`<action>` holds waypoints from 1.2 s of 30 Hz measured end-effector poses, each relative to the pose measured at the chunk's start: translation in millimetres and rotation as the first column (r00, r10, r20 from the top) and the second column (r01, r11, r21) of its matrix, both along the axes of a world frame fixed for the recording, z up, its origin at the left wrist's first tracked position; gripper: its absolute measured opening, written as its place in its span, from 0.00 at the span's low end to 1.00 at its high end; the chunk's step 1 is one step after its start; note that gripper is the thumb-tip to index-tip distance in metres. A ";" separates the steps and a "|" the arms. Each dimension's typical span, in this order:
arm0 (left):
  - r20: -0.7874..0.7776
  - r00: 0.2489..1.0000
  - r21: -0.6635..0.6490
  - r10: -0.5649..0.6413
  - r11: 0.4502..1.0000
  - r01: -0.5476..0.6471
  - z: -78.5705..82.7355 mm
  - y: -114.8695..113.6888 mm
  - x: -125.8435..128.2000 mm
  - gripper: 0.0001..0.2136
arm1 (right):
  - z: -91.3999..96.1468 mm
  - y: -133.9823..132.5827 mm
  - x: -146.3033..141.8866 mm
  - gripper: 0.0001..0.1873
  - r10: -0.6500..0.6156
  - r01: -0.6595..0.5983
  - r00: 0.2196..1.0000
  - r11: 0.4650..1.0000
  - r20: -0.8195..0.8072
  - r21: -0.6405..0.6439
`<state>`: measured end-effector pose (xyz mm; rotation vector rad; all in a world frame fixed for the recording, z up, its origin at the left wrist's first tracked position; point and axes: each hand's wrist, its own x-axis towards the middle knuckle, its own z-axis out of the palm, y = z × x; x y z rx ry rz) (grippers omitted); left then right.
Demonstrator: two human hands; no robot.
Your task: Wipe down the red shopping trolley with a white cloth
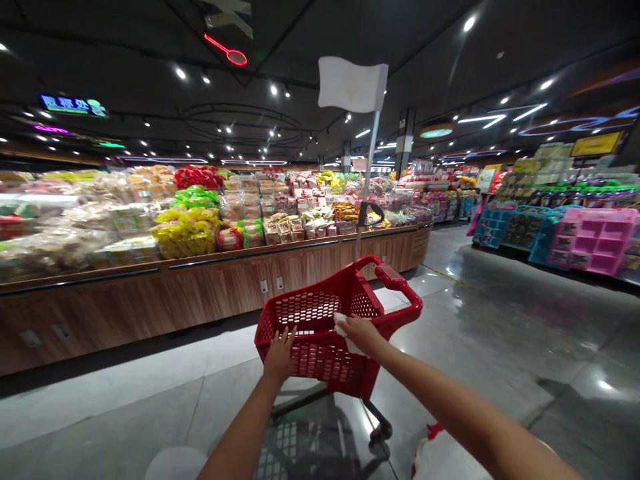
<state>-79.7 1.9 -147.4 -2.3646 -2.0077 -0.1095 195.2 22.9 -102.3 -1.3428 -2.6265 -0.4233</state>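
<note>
A small red shopping cart (pixel 313 303) with perforated plastic sides stands in front of me, its red handle (pixel 400 287) to the right. My left hand (pixel 280 353) rests on the near rim toward the cart's left end, fingers spread and holding nothing. My right hand (pixel 363 335) is closed on a white cloth (pixel 342 325), pressed to the near rim farther right. Part of the cloth hangs down the cart's outer side. Whether it is fabric or paper I cannot tell. The palm side of each hand is hidden.
Behind the cart runs a long wood-fronted counter (pixel 215 283) heaped with packaged food. A pole with a white flag-shaped sign (pixel 353 85) rises beyond the handle. Pink shelving (pixel 595 240) stands at the right. At the bottom right, a white and red object (pixel 450 460) is partly behind my forearm.
</note>
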 end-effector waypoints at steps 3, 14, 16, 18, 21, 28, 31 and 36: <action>-0.041 0.997 -0.024 0.064 0.998 -0.065 5.2 -5.8 3.9 0.41 | -11.0 0.0 -66.0 0.16 0.001 -0.001 1.000 1.000 -0.002 -0.024; -0.038 0.995 -0.032 0.088 0.996 -0.089 9.0 -11.0 -0.2 0.41 | 19.2 -7.5 31.2 0.12 -0.050 0.052 0.998 0.998 -0.045 0.042; -0.038 0.995 -0.025 0.093 0.995 -0.094 7.5 -8.4 1.1 0.41 | 24.6 -9.5 51.2 0.13 -0.047 0.049 0.998 0.997 -0.035 0.053; -0.045 0.994 -0.015 0.095 0.995 -0.095 7.4 -6.7 3.5 0.41 | 24.2 -10.5 52.4 0.13 -0.066 0.066 0.998 0.997 -0.011 0.026; -0.051 0.994 -0.009 0.096 0.995 -0.097 9.5 -7.0 8.0 0.41 | 12.6 -10.3 20.7 0.13 -0.080 0.080 0.997 0.997 0.000 0.004; -0.042 0.996 -0.010 0.083 0.996 -0.083 12.2 -19.3 4.1 0.42 | -28.9 -4.0 -77.2 0.13 0.005 -0.004 0.999 1.000 -0.037 0.007; -0.023 0.999 0.005 0.043 0.999 -0.043 14.7 -26.2 3.5 0.40 | -35.2 3.9 -72.6 0.13 0.074 -0.074 0.997 0.997 -0.031 -0.002; 0.078 0.997 -0.037 -0.003 0.999 0.006 17.6 -29.6 19.2 0.40 | -28.9 22.4 -28.8 0.11 0.145 -0.147 0.986 0.989 -0.081 -0.025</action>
